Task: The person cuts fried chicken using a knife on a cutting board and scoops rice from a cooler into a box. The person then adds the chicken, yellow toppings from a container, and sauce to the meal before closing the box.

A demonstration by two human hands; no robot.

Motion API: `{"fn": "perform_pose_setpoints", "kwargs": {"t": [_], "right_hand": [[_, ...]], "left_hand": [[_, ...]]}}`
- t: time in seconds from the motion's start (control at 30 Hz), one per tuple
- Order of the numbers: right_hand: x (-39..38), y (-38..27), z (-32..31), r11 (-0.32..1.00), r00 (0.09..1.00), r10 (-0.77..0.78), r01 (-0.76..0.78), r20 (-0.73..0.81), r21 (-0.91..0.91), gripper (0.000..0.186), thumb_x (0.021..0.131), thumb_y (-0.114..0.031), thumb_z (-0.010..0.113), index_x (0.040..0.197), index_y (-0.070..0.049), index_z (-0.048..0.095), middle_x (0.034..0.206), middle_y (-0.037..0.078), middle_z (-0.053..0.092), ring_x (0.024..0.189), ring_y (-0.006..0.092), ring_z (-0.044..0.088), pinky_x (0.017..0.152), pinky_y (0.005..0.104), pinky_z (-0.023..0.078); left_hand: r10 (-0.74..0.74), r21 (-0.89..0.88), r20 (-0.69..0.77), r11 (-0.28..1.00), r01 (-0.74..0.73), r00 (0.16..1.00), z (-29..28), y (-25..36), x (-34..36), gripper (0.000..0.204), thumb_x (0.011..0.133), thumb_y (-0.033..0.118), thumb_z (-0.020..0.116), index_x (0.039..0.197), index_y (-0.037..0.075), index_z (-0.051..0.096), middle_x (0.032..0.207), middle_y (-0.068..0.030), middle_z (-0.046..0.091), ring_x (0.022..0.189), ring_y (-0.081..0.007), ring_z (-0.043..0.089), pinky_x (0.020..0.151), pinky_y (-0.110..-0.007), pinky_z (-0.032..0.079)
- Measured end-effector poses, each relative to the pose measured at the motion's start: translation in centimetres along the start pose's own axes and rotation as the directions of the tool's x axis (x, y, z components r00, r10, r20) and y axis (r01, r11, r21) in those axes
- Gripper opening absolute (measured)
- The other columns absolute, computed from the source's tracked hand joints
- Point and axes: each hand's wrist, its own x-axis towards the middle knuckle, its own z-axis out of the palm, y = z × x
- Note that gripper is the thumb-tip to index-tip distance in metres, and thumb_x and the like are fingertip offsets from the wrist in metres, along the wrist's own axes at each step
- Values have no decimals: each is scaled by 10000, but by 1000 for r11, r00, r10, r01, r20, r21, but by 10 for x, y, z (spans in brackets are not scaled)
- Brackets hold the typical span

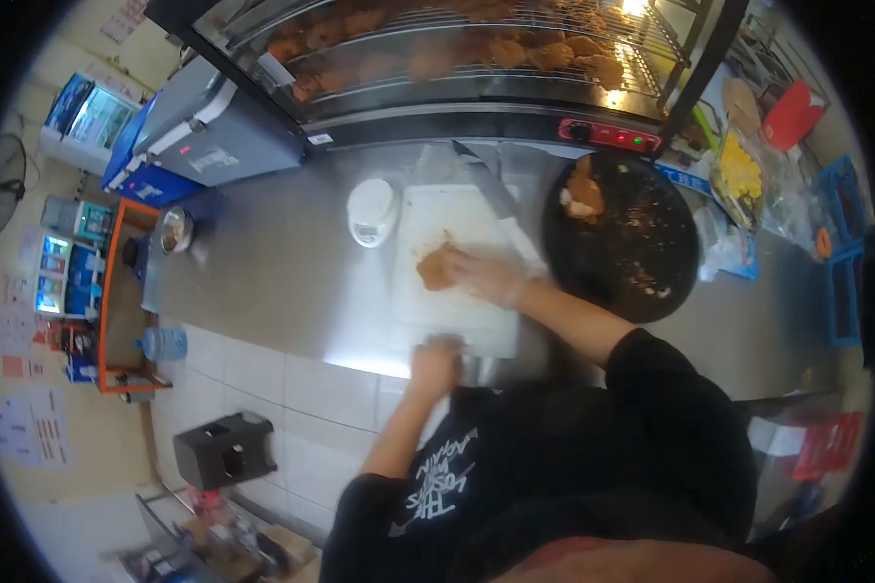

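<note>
On the white cutting board (457, 325) lies a piece of breaded fried food (433, 271), gripped at its right side by my right hand (491, 277), which wears a clear plastic glove. A knife (486, 185) with a white handle rests along the board's upper right, blade pointing away from me. My left hand (435, 364) is at the board's near edge, its fingers blurred. A white digital scale (371, 204) stands left of the board. To the right is a round black tray (622, 253) with a fried piece and crumbs on it.
A heated display case (437, 126) of fried pieces spans the back. Cooler boxes (204, 146) and a steel bowl (177, 229) sit at left on the steel counter (262, 272). Bags (739, 175) and blue crates (841, 291) line the right. A dark object (214, 447) is low at left.
</note>
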Motion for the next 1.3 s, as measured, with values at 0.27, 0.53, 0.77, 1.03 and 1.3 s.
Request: {"fn": "perform_pose_setpoints", "kwargs": {"t": [0.27,0.53,0.77,1.03,1.3], "right_hand": [[28,38,-19,182,200,979,-932,-28,-313,306,789,-58,530,1091,-27,567,1093,247,558,985,316,599,780,390,515],[-24,-28,-36,144,148,989,-961,0,-235,211,752,-43,529,947,15,584,931,245,591,937,389,582,794,440,488],[-26,-79,-36,568,512,809,-807,288,-162,313,784,-113,529,1092,-62,504,916,203,593,867,390,574,752,446,473],[59,-35,-61,720,203,586,-574,785,-389,238,876,-125,425,1107,-117,479,885,177,612,847,322,631,702,465,506],[40,-45,-65,675,347,674,-647,652,-353,143,861,-145,460,979,-71,496,753,162,621,706,302,641,621,448,504]], "left_hand": [[272,-347,-21,900,-262,962,-48,-51,23,320,707,142,573,1020,98,623,947,-121,610,899,-285,575,728,-436,445],[57,-160,58,986,-47,997,-73,-100,115,332,779,157,540,1086,35,573,1035,-180,539,954,-360,502,814,-486,387],[321,-300,-427,831,-468,845,-139,-92,190,410,766,146,552,1163,50,513,1101,-169,519,1039,-373,457,869,-480,339],[373,-233,-104,892,-387,922,-63,-112,212,475,834,277,481,1282,125,434,1320,-140,419,1267,-390,306,1025,-584,198],[302,-235,-187,910,-341,935,-93,-99,204,520,834,357,481,1296,122,428,1374,-157,347,1284,-416,254,1031,-601,151]]}}
